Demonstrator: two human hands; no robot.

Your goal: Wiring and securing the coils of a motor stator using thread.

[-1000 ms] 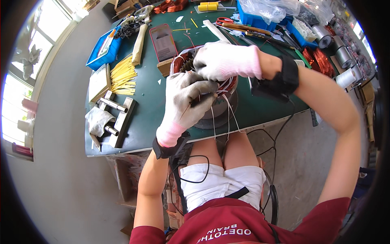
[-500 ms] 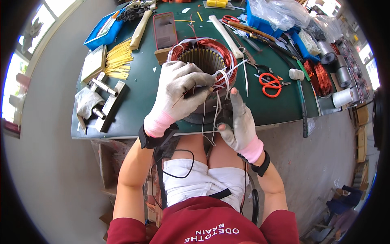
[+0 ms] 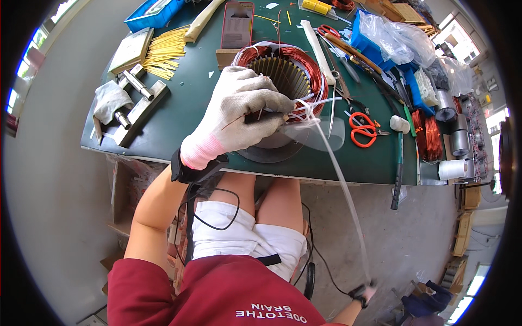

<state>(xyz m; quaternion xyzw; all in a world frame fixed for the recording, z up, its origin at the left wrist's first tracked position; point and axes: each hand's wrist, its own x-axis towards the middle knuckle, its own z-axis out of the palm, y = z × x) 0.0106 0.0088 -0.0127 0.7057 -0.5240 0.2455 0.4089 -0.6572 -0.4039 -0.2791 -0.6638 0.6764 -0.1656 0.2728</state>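
A motor stator (image 3: 321, 81) with red copper windings and yellow slot strips stands near the table's front edge. My left hand (image 3: 244, 108), in a whitish glove with a pink cuff, is closed at its near left side, thumb and fingers pinched together. A thin copper wire (image 3: 232, 123) sticks out of that grip. White cord (image 3: 348, 193) runs taut from a loop on the windings to my right hand (image 3: 370, 293), far down on the right beyond the table edge. That hand looks closed on the cord, though small and blurred. A pale see-through shape (image 3: 323, 134) lies beside the stator.
Orange-handled scissors (image 3: 362, 130) and a white-headed mallet (image 3: 399, 125) lie right of the stator. Yellow strips (image 3: 165, 51) and a metal fixture (image 3: 138, 103) are on the left. A phone (image 3: 237, 24) stands behind; blue bins (image 3: 367, 41) and wire spools (image 3: 459, 142) line the right.
My right hand has swept from beside the stator down and far right, drawing the white cord out straight. My left hand keeps its grip by the windings. The view has shifted slightly.
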